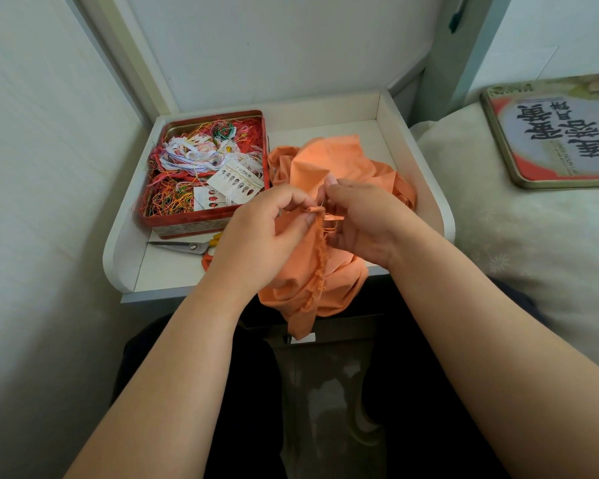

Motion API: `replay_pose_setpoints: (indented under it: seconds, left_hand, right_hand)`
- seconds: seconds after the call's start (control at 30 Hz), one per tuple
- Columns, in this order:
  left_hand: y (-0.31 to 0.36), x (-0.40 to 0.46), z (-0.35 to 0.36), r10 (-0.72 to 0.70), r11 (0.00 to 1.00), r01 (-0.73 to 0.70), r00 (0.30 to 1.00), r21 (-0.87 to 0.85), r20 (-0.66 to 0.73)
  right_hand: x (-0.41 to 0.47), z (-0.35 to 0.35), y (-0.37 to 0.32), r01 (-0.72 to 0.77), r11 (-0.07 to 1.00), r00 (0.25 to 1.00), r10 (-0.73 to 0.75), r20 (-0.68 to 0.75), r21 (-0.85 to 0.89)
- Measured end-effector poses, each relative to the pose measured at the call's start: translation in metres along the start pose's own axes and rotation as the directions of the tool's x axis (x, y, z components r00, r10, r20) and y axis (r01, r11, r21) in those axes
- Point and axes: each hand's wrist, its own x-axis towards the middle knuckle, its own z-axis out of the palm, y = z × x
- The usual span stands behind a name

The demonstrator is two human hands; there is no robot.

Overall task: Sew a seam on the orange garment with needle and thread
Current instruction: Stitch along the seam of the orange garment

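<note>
Crumpled orange cotton garment (pixel 329 271) hung over near edge of white rimmed tray table (pixel 412 160), bulk heaped on table's right half. Left hand (pixel 267 233) pinched folded seam edge. Right hand (pixel 363 219), just beside it, gripped same edge, thumb and forefinger pinched on thin steel needle (pixel 322 202). Yellow-handled steel scissors (pixel 187 246) lay left, near. Beyond them, open red rectangular tin (pixel 208 167) of tangled coloured threads. Far right, printed tin lid (pixel 554 133) on pale bedding.
</note>
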Motion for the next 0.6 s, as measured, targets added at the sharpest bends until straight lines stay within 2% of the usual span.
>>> replay_pose_setpoints:
  seconds: [0.27,0.4,0.5,0.6]
  left_hand:
    - [0.000,0.000,0.001,-0.061,0.997,0.062,0.998,-0.040,0.018]
    - [0.000,0.002,0.001,-0.145,0.979,0.150,0.988,-0.139,0.049]
    - [0.000,0.002,-0.002,-0.203,0.957,0.217,0.975,-0.192,0.092]
    - [-0.001,0.002,-0.004,-0.215,0.949,0.242,0.965,-0.201,0.148]
  right_hand:
    - [0.000,-0.003,-0.005,-0.078,0.978,0.996,0.083,-0.017,0.193]
    - [0.000,-0.003,-0.006,0.021,0.996,0.993,-0.011,-0.116,0.086]
    - [0.000,-0.008,-0.011,0.080,0.994,0.976,-0.063,-0.208,0.072]
    - [0.000,-0.013,-0.014,0.094,0.992,0.976,-0.075,-0.204,0.083]
